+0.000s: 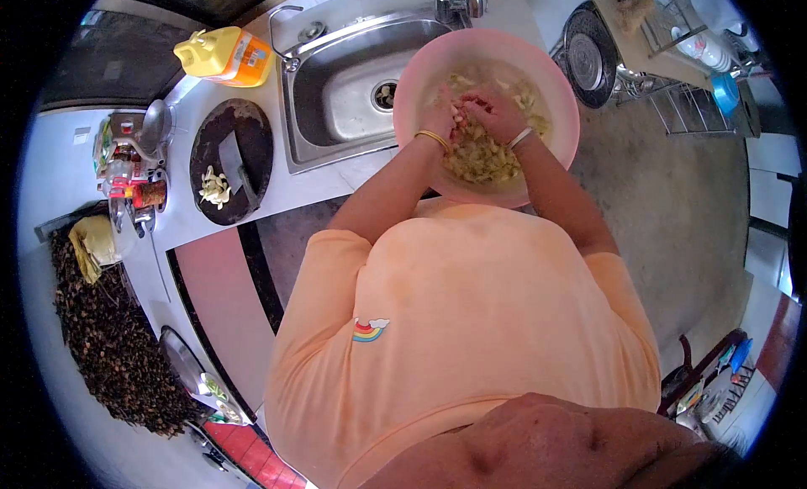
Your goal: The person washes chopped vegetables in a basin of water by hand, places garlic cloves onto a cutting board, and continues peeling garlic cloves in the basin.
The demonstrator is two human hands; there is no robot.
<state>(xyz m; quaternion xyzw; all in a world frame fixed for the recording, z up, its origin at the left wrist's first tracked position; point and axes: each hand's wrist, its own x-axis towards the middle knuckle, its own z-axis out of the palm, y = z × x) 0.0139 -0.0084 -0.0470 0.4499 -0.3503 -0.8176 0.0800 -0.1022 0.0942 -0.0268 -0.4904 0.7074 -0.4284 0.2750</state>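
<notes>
Left on bench (181,220): round board (238,119) with knife (234,159) and white slices (214,188). Then sink (349,85). Right: pink basin (563,102), chopped greens (483,157) in liquid; left hand (439,121) and right hand (498,119) among them, fingers curled. Cannot tell whether either grip holds any.

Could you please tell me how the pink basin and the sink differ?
Shape: the pink basin is round; the sink is roughly rectangular with rounded corners.
Colour: the basin is pale pink, the sink silvery metal.
Contents: the basin holds many greenish pieces, with the left hand and right hand among them; in the sink, a few bits show at the drain, and no hand.
Both are open-topped.
</notes>
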